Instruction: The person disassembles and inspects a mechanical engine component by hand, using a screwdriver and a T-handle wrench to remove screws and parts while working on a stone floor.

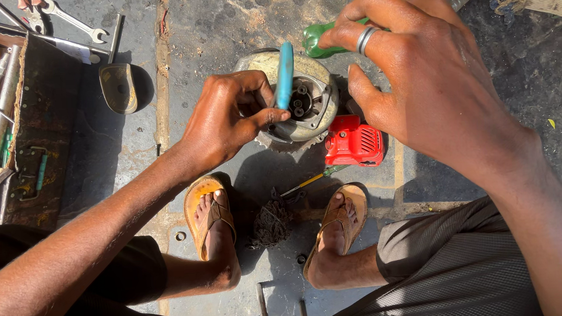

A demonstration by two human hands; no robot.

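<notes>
A round, dirty metal engine part (313,106) with a toothed rim lies on the concrete floor between my feet. My left hand (225,119) grips a tool with a blue handle (284,72) and holds it upright over the part's centre. My right hand (416,76), with a ring on one finger, hovers above the part with spread fingers, its fingertips touching a green handle (317,37) behind the part. A red plastic cover (354,142) lies to the right of the metal part.
An open toolbox (20,125) with several tools stands at the left, wrenches (73,20) behind it. A small metal cup (119,88) lies nearby. A green-handled screwdriver (313,179) and a dark rag (271,221) lie between my sandalled feet.
</notes>
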